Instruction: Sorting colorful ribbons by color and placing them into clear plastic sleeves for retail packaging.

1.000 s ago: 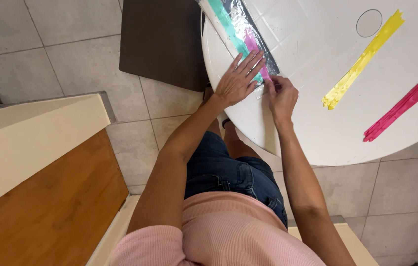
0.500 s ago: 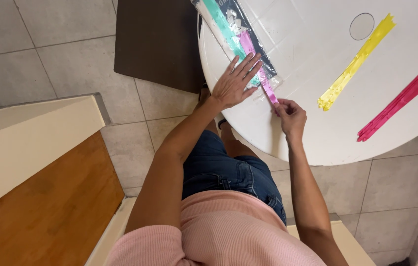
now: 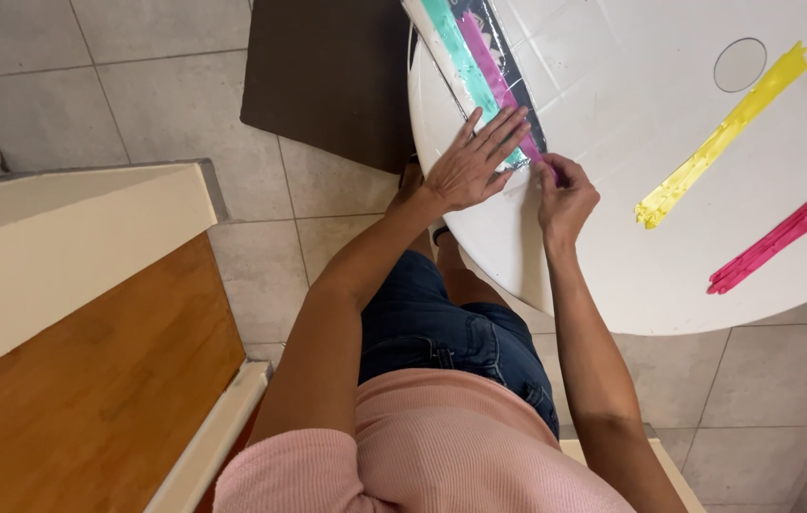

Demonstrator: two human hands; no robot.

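Round white desk [image 3: 613, 266], smooth glossy top, with a faint circle mark [image 3: 740, 65] at the far side. On its far left edge lies a clear plastic sleeve [image 3: 518, 90], shiny and crinkled, holding a teal strip [image 3: 456, 57] and a purple strip [image 3: 489, 66], both long, thin and flat, side by side. Left hand [image 3: 470, 166] lies flat on the near end of the sleeve, fingers [image 3: 503, 128] spread and straight, pressing down, gripping nothing. Right hand [image 3: 565, 199] sits just right of it, fingers curled tight, thumb and forefinger pinched on the near end of the purple strip where it sticks out of the sleeve. The two hands are just beside each other, almost touching. Further right on the desk, well apart from the hands, lie a yellow strip [image 3: 722, 133] and a pink strip [image 3: 788, 228], both slanted, with ragged near ends. Grey tiled floor [image 3: 137, 95] below, dark brown mat [image 3: 327, 66] to the far left, wooden panel [image 3: 90, 380] near left.
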